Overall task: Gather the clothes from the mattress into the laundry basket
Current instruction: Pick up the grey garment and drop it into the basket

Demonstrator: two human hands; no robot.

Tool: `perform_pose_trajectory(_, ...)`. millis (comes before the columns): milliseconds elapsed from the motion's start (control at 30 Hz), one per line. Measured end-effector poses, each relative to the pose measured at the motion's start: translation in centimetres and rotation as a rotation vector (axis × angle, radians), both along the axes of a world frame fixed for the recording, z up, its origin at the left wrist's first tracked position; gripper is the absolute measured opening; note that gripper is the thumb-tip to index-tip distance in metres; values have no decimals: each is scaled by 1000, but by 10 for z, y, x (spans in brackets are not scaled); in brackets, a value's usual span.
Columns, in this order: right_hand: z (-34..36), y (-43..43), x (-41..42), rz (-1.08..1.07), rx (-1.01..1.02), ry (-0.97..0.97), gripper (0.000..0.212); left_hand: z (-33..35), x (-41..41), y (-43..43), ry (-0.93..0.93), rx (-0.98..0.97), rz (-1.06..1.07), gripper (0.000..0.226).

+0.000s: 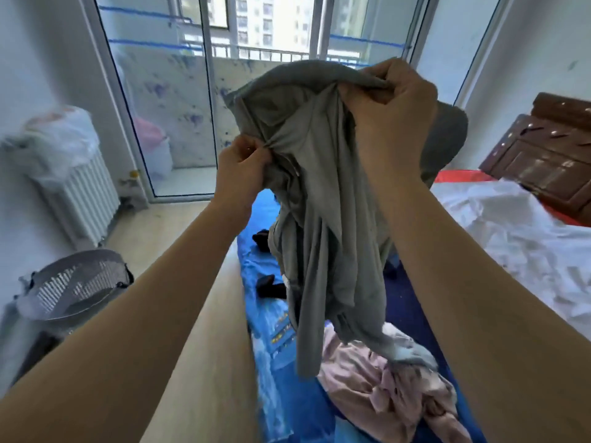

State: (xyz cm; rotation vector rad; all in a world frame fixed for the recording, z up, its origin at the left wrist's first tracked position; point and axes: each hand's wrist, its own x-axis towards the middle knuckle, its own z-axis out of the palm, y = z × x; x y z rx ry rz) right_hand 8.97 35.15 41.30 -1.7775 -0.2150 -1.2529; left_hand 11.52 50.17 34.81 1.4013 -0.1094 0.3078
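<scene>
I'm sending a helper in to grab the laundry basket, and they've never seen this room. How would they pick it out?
Start at the white radiator on the left wall. On the floor just in front of it stands the laundry basket: round, grey, with slotted sides. Nothing else on that side is slotted and grey.

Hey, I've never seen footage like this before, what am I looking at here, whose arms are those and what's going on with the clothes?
There is no machine here. One camera sits on a person's head and looks forward and down, so the two bare arms are that person's own. Both hands hold up a grey garment: the left hand pinches one side, the right hand grips the top edge. Below it, on the blue mattress, lies a crumpled pink garment and some dark items. The grey slotted laundry basket stands on the floor at the left.
</scene>
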Motion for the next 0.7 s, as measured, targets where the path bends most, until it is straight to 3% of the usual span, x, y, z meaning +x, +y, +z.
perform_pose_trajectory(333,23,287,36,191,-62,-110,15,18,-6,293,-28,53,174,10)
perform_pose_trajectory(700,25,486,62,447,-2,-121,9,18,-16,479,3,204,306,13)
